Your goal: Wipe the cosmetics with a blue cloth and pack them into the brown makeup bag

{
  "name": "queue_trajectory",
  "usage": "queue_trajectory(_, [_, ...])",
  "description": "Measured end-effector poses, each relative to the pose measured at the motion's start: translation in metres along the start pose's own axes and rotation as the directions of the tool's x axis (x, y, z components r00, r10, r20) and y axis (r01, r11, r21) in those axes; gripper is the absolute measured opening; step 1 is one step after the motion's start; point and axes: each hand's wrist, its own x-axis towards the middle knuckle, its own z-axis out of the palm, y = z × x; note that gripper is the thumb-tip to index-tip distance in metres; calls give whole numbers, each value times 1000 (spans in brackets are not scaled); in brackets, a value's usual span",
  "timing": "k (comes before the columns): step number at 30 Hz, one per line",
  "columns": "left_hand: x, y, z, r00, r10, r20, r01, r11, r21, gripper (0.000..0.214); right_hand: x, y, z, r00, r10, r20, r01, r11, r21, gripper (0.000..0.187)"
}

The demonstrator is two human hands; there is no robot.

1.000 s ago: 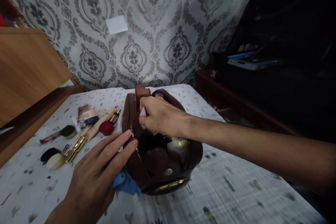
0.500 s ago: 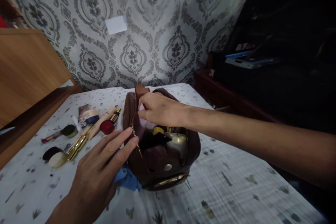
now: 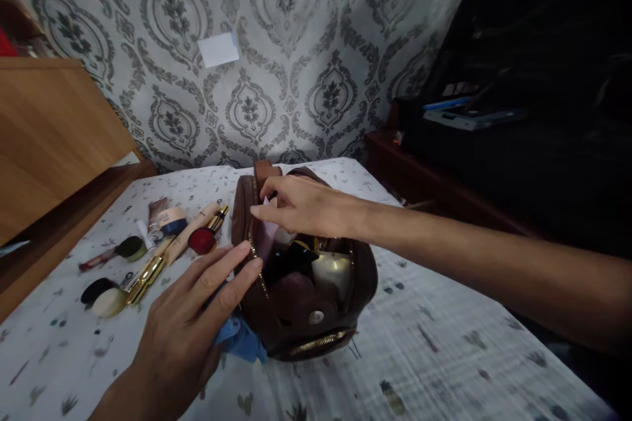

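A brown bag [image 3: 291, 306] with gold zips stands unzipped on the patterned sheet. My left hand [image 3: 190, 316] holds its near left rim, index and middle fingertips over the zip edge, thumb out of sight. My right hand [image 3: 301, 205] reaches across the mouth from the right, thumb and index finger apart beside a pale pink piece [image 3: 267, 227] at the inner left side. The other fingers are partly hidden. Inside the bag lie a black flat item [image 3: 292, 262] and a shiny pale gold item [image 3: 336, 273]. A blue cloth [image 3: 241, 341] pokes out below my left hand.
Left of the bag lie several cosmetics: a gold tube [image 3: 147, 279], a round red item [image 3: 202, 241], a jar with a blue base [image 3: 172, 221] and a pale compact [image 3: 109, 301]. A wooden panel [image 3: 54, 138] borders the left; a dark red ledge [image 3: 419, 177] borders the right.
My right thumb has moved left and away from the index finger, and the hand has shifted slightly. My left hand stays on the rim.
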Motion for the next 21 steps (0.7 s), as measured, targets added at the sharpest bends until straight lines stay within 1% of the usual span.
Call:
queue_trajectory(2, [1,0,0,1000,6,-13,-6,1000,6,65,-6,2,-8,1000,-10,13,8,997,83,35])
queue_trajectory(4, [2,0,0,999,14,-37,-13,1000,14,60,-13,6,-14,996,-91,3,90,990,111,41])
queue_trajectory(7, [3,0,1,998,27,-63,-26,1000,16,55,-24,12,-18,970,-239,39,236,969,69,58])
queue_trajectory(8, [3,0,1,998,27,-64,-26,1000,15,54,-27,13,-18,960,-273,56,271,962,39,59])
queue_trajectory(9, [3,0,1,998,25,-61,-24,1000,14,54,-30,14,-16,951,-301,65,302,953,-2,54])
queue_trajectory(12, [3,1,1,999,17,-50,-16,1000,6,58,-33,14,-7,929,-369,43,371,918,-141,27])
queue_trajectory(13, [3,1,1,999,17,-50,-17,1000,3,59,-33,13,-5,926,-376,36,376,909,-181,24])
queue_trajectory(16, [3,1,1,999,17,-47,-17,1000,-7,62,-30,10,0,940,-340,38,338,905,-259,20])
queue_trajectory(19, [3,1,1,998,25,-52,-26,1000,-12,62,-27,5,-1,955,-293,46,293,906,-305,16])
queue_trajectory(21, [2,1,3,998,26,-54,-27,1000,-13,60,-26,3,-2,959,-280,38,277,906,-321,17])
